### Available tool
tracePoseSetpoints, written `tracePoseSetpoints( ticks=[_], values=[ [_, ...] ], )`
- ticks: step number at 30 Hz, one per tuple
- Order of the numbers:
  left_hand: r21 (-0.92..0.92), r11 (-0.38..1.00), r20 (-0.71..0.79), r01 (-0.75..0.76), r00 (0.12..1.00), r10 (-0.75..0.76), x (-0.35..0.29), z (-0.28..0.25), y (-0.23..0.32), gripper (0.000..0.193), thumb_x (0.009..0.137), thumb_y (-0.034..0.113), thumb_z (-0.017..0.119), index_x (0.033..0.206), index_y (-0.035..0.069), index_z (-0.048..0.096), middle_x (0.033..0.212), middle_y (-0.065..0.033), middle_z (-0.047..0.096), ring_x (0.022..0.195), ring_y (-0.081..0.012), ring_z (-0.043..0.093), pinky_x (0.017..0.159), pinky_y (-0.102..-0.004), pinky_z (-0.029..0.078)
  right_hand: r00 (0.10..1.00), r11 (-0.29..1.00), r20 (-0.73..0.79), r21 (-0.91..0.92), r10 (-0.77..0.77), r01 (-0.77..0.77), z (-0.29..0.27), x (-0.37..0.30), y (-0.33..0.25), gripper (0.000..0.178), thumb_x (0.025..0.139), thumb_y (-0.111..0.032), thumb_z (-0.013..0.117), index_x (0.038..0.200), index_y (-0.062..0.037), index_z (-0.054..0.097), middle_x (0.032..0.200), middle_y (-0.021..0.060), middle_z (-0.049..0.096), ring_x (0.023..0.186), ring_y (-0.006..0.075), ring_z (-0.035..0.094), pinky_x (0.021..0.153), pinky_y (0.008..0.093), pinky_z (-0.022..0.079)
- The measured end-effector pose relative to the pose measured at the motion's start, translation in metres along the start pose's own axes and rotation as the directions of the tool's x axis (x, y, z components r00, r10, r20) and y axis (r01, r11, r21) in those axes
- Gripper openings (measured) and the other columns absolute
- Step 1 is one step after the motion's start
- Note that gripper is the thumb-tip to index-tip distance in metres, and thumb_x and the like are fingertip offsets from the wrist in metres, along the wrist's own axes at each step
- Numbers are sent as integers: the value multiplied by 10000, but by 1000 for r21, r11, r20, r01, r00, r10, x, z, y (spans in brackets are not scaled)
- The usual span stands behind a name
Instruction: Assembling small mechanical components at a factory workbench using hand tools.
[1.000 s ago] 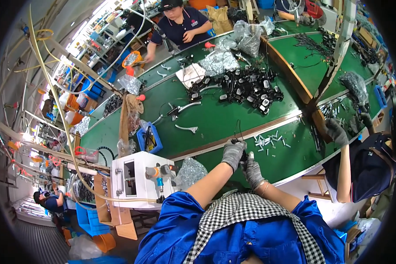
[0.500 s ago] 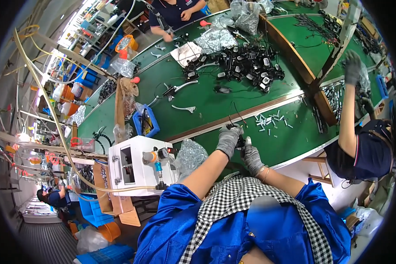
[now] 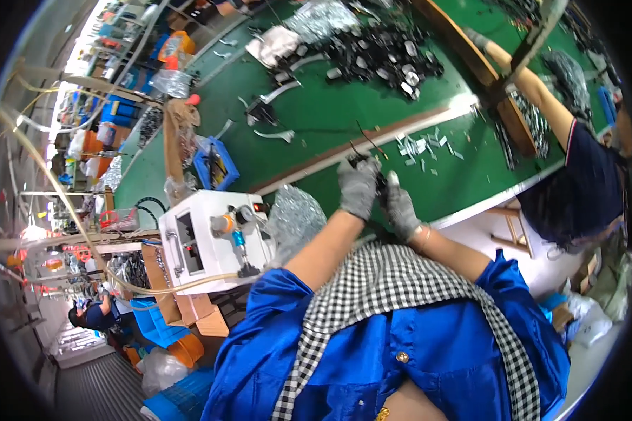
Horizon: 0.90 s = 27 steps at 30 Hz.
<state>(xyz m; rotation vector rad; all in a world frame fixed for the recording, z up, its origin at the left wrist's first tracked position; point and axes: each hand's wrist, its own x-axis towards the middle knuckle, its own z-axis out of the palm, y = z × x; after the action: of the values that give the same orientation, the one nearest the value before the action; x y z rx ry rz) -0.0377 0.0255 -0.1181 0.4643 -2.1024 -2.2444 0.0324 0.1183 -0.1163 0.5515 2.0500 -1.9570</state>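
Note:
Both hands wear grey gloves and meet over the near strip of the green table. My left hand [image 3: 358, 188] is closed around a small black part [image 3: 381, 184] with thin cables sticking out toward the far side. Close beside it, my right hand [image 3: 402, 208] has its fingers curled against the same part, the thumb pointing up. The gloves cover most of the part, so its exact kind cannot be made out. Just beyond the right hand lie several small silver metal pins [image 3: 423, 147] in a loose scatter.
A white machine [image 3: 214, 238] with a hose and a clear plastic bag [image 3: 295, 217] stand left of my arms. Past a raised rail [image 3: 316, 163] lie silver levers [image 3: 274, 135], a heap of black parts [image 3: 383, 52] and a blue bin [image 3: 215, 165]. A co-worker's arm [image 3: 537, 91] reaches in from the right.
The whole view has tilted and shifted, so the table things sit higher and further left. My hands stay together at the black part. The co-worker's arm on the right has reached farther over the table.

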Motion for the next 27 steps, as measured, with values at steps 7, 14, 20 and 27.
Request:
tracePoseSetpoints(
  ticks=[7, 14, 20, 27],
  values=[
    [277, 830, 27, 485, 859, -511, 6, 9, 39, 149, 696, -14, 639, 817, 52, 582, 672, -37, 596, 568, -141, 566, 519, -266, 481, 999, 986, -25, -167, -36, 31, -1, 3, 13, 656, 918, -565, 271, 606, -48, 528, 482, 47, 438, 466, 200, 393, 477, 372, 321],
    [-105, 994, -34, -31, 999, 27, -17, 12, 6, 80, 716, 52, 642, 776, 55, 590, 667, -48, 598, 524, -153, 561, 454, -287, 488, 898, 936, -263, -101, -353, 338, 1, -4, 10, 460, 913, -471, 420, 779, -62, 584, 522, 40, 476, 464, 175, 421, 474, 333, 363],
    [89, 952, 94, 292, 949, -300, -2, 2, 34, 93, 701, 46, 643, 779, 40, 593, 657, -60, 593, 530, -166, 569, 461, -285, 500, 972, 969, 42, 83, 230, -233, -11, -4, -19, 645, 891, -597, 319, 634, -52, 549, 532, 64, 496, 508, 197, 451, 512, 335, 374],
    [196, 858, 44, 474, 870, -491, -4, 3, 41, 98, 676, 33, 648, 760, 31, 596, 659, -75, 597, 539, -186, 580, 464, -299, 508, 987, 978, -10, -137, 159, -159, -7, 8, 14, 637, 901, -575, 328, 620, -48, 546, 508, 51, 487, 480, 171, 440, 503, 322, 387]
  ],
)
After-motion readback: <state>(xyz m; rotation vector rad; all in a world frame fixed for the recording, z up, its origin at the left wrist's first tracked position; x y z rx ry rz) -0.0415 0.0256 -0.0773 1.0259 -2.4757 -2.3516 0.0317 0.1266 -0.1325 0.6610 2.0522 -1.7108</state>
